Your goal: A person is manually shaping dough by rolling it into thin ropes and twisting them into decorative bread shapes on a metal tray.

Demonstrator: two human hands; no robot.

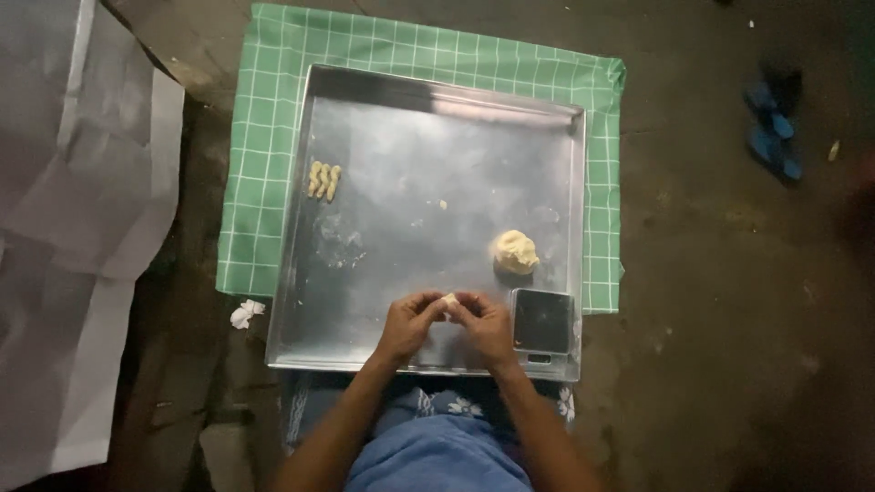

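I watch a small piece of dough (449, 300) pinched between the fingertips of the left hand (409, 324) and right hand (487, 326), both closed on it, over the near edge of the steel tray (428, 146); shaping seems under way, calling for gentle rolling; the dough ball (516, 251) sits farther in, shaped pieces (324, 180) at the tray's far left, a small scale (541, 321) at its near right corner

Home floor food-prep spot: steel tray (365, 118), checked cloth (264, 137), bare ground (729, 273).
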